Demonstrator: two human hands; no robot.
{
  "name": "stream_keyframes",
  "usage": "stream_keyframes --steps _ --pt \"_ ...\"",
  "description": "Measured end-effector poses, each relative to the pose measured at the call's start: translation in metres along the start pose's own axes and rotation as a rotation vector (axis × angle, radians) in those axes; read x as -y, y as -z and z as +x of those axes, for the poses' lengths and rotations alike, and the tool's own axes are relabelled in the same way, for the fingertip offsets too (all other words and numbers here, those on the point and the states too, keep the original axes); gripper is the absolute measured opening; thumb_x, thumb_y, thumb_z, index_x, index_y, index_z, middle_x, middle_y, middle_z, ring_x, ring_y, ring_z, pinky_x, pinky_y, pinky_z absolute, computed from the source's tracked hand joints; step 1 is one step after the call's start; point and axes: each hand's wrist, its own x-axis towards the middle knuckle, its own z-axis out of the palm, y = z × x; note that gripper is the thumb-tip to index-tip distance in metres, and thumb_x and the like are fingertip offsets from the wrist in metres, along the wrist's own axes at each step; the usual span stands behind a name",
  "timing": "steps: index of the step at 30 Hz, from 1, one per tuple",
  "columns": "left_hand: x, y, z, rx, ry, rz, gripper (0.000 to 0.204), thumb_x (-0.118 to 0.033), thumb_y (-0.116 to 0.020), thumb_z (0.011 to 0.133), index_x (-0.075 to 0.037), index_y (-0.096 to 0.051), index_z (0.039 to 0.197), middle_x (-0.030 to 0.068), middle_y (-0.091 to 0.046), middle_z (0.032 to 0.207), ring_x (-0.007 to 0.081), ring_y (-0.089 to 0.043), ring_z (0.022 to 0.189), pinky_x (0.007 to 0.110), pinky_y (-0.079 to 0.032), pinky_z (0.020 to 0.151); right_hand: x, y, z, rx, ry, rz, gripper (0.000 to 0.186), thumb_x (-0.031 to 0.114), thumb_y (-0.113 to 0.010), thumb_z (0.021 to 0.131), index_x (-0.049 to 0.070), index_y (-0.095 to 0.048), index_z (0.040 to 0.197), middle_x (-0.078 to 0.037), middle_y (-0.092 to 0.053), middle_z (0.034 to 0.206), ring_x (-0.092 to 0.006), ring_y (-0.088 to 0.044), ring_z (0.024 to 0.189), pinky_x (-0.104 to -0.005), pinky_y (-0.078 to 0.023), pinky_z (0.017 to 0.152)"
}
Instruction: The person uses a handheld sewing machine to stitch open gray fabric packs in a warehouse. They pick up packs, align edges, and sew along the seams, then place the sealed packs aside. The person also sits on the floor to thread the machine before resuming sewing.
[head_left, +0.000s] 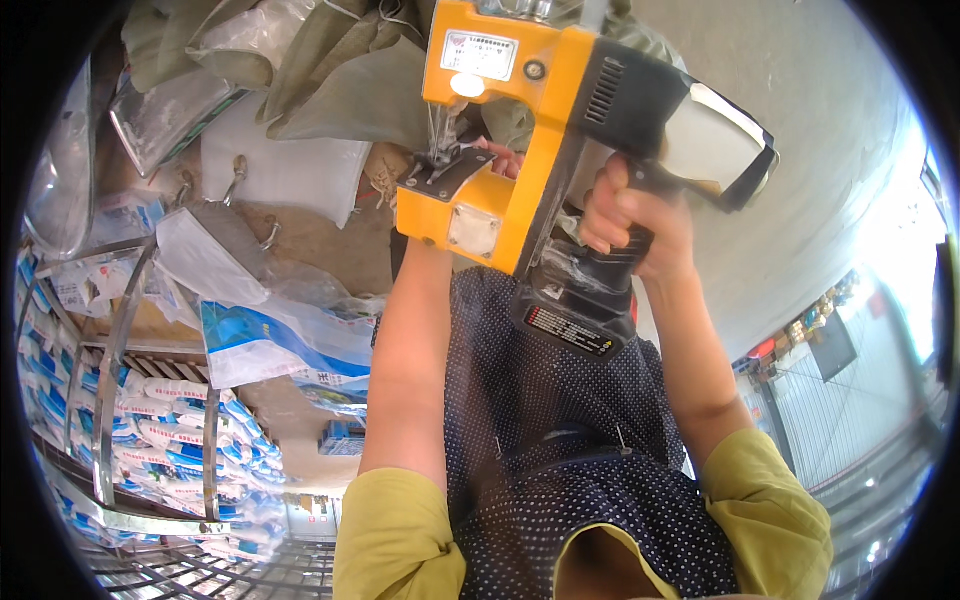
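A yellow and black portable bag sewing machine [548, 130] is held up in front of my chest. My right hand [635, 215] wraps round its black handle, fingers curled. Below that fist sits a black battery pack [575, 315]. Behind the machine's yellow lower arm, my left hand [507, 162] is mostly hidden. Its bent fingers show through the frame gap, against that arm, beside the dark metal sewing plate [450, 170]. A slim needle mechanism [438, 125] stands over the plate. On the machine's upper right is a white, rounded piece [715, 135].
Grey-green woven sacks [345, 90] and a white sack [285, 165] lie beyond the machine at left. A blue and white plastic bag [280, 345] is nearer. At lower left, metal rails [110, 400] stand before stacked filled bags [190, 430]. A pale wall [800, 230] rises at right.
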Motion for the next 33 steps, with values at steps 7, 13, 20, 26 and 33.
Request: stream_keyframes --steps 7,13,20,26,33 --pt "0.017 0.022 -0.043 -0.259 -0.078 0.520 0.025 -0.023 -0.052 0.088 0.000 -0.061 0.090 0.0070 -0.064 0.077 0.0177 -0.059 0.075 0.028 -0.047 0.070 0.008 -0.014 0.000 0.053 0.044 0.069 0.018 0.009 -0.058 0.076 0.004 -0.046 0.088 -0.004 -0.041 0.061 -0.0122 -0.040 0.049 -0.0290 -0.037 0.049" --pt "0.023 0.041 -0.126 -0.450 -0.058 1.391 0.023 -0.023 -0.052 0.088 -0.004 -0.064 0.083 0.0036 -0.064 0.071 0.0131 -0.061 0.065 0.024 -0.048 0.062 0.032 -0.032 -0.012 -0.122 0.291 -0.234 0.016 0.004 -0.056 0.075 0.000 -0.047 0.087 -0.008 -0.046 0.062 -0.0147 -0.042 0.049 -0.0297 -0.038 0.049" --pt "-0.057 -0.037 -0.086 -0.401 -0.915 1.784 0.037 -0.026 -0.064 0.076 -0.005 -0.059 0.106 0.0144 -0.054 0.116 0.0305 -0.049 0.108 0.039 -0.038 0.091 0.053 -0.042 -0.026 -0.381 0.437 -0.894 0.009 0.001 -0.060 0.079 -0.003 -0.053 0.079 -0.004 -0.050 0.061 -0.0113 -0.047 0.052 -0.0243 -0.039 0.049" --pt "-0.144 -0.080 0.033 -0.740 -1.113 2.212 0.063 -0.039 -0.067 0.073 0.001 -0.046 0.116 0.0158 -0.054 0.111 0.0304 -0.050 0.105 0.040 -0.038 0.089 0.024 -0.031 -0.048 -0.352 0.216 -0.857 0.006 0.004 -0.053 0.081 -0.001 -0.051 0.079 -0.004 -0.045 0.059 -0.0132 -0.044 0.053 -0.0255 -0.036 0.052" --pt "-0.158 -0.040 0.055 -0.762 -0.601 2.258 0.054 -0.044 -0.064 0.075 0.001 -0.046 0.099 0.0194 -0.059 0.100 0.0361 -0.055 0.096 0.043 -0.043 0.081 -0.017 -0.017 -0.057 -0.432 0.036 -0.658 0.007 0.003 -0.052 0.080 -0.002 -0.049 0.085 -0.004 -0.045 0.062 -0.0127 -0.044 0.056 -0.0250 -0.038 0.056"
